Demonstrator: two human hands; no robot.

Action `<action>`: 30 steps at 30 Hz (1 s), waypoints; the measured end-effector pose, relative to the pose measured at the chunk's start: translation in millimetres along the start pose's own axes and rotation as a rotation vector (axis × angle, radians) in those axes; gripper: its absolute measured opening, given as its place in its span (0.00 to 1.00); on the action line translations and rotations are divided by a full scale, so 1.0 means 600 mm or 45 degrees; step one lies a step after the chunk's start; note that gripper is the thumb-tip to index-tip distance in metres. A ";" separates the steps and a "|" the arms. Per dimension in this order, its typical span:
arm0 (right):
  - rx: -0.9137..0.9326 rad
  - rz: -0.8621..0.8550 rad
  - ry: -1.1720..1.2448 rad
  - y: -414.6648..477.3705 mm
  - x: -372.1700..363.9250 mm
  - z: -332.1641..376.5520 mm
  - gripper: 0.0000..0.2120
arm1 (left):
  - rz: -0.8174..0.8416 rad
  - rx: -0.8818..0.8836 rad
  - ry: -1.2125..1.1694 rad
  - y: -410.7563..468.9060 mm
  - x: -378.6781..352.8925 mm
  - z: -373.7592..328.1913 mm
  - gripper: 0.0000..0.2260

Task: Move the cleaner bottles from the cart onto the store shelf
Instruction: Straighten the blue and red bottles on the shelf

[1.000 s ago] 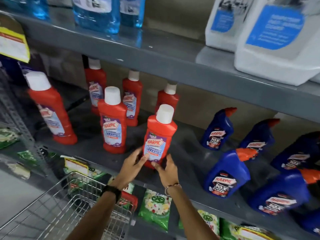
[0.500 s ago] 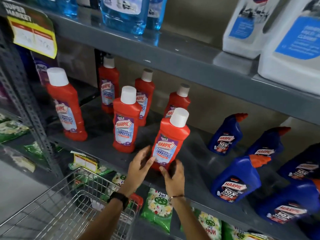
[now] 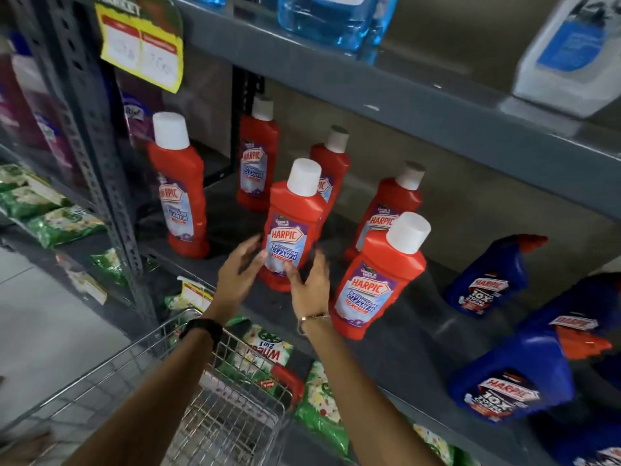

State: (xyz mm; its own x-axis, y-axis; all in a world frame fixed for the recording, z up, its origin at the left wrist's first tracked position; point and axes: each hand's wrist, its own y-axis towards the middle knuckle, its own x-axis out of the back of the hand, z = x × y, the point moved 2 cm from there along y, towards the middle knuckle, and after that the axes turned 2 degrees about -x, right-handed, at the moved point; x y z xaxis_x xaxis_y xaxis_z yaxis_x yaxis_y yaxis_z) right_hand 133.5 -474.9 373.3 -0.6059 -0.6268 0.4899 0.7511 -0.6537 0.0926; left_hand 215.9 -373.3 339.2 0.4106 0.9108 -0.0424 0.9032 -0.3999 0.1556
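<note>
Several red Harpic cleaner bottles with white caps stand upright on the grey store shelf [image 3: 386,358]. My hands flank the lower part of the middle front red bottle [image 3: 292,227]. My left hand [image 3: 240,272] is at its left side, fingers spread by the label. On the other side, my right hand [image 3: 311,284] has its thumb against the bottle's base. Neither hand is closed around it. Another red bottle [image 3: 379,280] stands free just right of my right wrist. The wire cart [image 3: 134,344] sits below my arms; no bottle shows in its visible part.
Blue Harpic bottles [image 3: 490,280] stand to the right on the same shelf. The upper shelf [image 3: 403,105] hangs low over the red bottles' caps. A perforated steel upright [image 3: 90,129] bounds the bay on the left. Green detergent packets [image 3: 319,408] fill the shelf below.
Both hands let go of the right front red bottle and moved left to the middle front one. The camera view has shifted left and closer to the shelf.
</note>
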 end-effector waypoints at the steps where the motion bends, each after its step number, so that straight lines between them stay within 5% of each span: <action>1: -0.010 0.042 -0.018 0.006 -0.002 -0.001 0.25 | 0.045 0.021 0.019 0.002 0.001 0.000 0.19; 25: -0.019 0.054 0.019 -0.008 -0.018 -0.003 0.22 | 0.054 0.024 0.156 -0.007 0.036 -0.010 0.15; 30: -0.065 -0.005 0.210 -0.074 0.009 0.012 0.25 | -0.299 -0.139 0.015 -0.036 0.042 -0.039 0.17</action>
State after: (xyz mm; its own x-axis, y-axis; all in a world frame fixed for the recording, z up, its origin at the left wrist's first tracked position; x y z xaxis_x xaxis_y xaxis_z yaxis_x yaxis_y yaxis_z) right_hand 98.8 -446.5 378.1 -0.6470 -0.6822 0.3405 0.7366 -0.6746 0.0480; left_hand 204.0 -339.3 358.1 0.1894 0.9787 -0.0788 0.9546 -0.1648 0.2483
